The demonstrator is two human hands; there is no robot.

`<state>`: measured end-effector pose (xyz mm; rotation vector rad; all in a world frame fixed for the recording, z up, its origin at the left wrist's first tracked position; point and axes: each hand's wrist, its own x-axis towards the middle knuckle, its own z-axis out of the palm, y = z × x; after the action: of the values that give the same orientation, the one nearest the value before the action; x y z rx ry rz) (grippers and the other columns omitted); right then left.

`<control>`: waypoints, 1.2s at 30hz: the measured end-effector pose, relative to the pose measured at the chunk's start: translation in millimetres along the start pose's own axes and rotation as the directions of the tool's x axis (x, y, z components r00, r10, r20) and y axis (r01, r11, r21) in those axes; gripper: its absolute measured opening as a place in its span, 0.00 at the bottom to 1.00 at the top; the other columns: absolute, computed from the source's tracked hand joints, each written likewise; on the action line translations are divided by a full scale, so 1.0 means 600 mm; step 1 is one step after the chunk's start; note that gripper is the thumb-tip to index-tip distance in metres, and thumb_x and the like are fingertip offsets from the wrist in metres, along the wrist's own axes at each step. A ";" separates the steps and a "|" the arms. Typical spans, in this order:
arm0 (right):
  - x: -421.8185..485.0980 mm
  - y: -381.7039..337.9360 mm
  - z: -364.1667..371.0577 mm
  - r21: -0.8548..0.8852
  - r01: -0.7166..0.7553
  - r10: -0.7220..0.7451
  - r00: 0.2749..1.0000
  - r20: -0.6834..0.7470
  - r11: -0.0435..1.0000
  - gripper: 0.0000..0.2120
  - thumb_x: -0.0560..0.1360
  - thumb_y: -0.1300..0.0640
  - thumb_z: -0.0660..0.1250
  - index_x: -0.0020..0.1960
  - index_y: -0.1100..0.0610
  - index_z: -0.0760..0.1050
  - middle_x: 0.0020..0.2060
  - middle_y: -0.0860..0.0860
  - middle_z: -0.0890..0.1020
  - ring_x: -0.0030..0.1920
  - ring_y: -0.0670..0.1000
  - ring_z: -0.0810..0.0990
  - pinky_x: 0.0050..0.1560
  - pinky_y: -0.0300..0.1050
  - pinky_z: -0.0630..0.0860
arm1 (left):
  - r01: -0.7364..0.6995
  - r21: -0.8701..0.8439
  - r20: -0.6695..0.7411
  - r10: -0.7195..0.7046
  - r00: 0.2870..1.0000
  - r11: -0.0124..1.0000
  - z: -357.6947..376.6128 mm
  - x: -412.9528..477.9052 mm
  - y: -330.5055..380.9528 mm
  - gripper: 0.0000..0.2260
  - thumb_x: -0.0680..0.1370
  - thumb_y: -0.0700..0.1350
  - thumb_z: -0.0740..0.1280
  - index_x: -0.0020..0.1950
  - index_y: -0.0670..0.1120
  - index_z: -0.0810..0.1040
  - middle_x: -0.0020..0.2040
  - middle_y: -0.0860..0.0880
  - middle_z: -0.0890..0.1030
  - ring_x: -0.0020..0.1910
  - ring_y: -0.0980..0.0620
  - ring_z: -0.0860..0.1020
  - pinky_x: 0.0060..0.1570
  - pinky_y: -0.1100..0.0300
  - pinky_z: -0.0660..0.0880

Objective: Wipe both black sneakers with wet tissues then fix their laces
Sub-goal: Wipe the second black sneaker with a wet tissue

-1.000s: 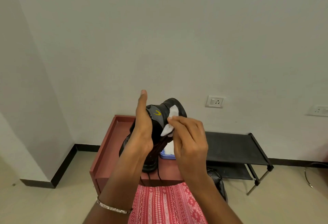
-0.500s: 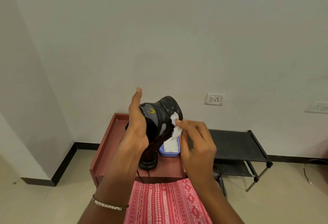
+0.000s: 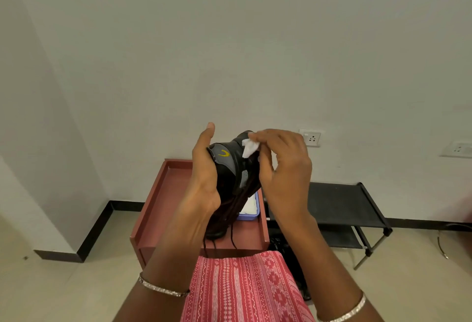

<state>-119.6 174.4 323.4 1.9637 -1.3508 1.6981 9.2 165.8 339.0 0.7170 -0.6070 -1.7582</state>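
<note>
- Head view: left hand (image 3: 204, 184) grips the black sneaker (image 3: 231, 168), fingers wrapped behind it, thumb straight up, above the bench (image 3: 163, 201).
- Right hand (image 3: 283, 171) pinches a wet tissue (image 3: 249, 147) against the sneaker's top.

The sneaker (image 3: 231, 166) is held up above the worktop (image 3: 163, 201), between the left hand (image 3: 204, 168) on its left side and the right hand (image 3: 283, 168) on its right. The tissue (image 3: 249, 147) sits against the shoe's upper part under the right fingertips. Laces (image 3: 231, 229) hang down over the worktop's front edge. A tissue box (image 3: 250, 209) lies on the worktop behind the shoe. A rack (image 3: 342, 201) stands to the right, against the wall (image 3: 229, 53).
</note>
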 end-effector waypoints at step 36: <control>-0.040 -0.030 0.005 0.072 -0.017 0.019 0.999 -0.026 0.997 0.11 0.78 0.67 0.69 0.58 0.61 0.83 0.50 0.55 0.80 0.51 0.53 0.78 0.52 0.42 0.77 | -0.088 -0.116 -0.204 0.063 0.977 0.989 0.001 0.017 -0.007 0.30 0.75 0.66 0.60 0.53 0.42 0.85 0.54 0.41 0.85 0.51 0.42 0.83 0.63 0.48 0.75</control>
<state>-102.0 194.3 308.5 1.9652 -1.3193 1.7983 4.0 157.3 334.9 0.7623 -0.3801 -1.6149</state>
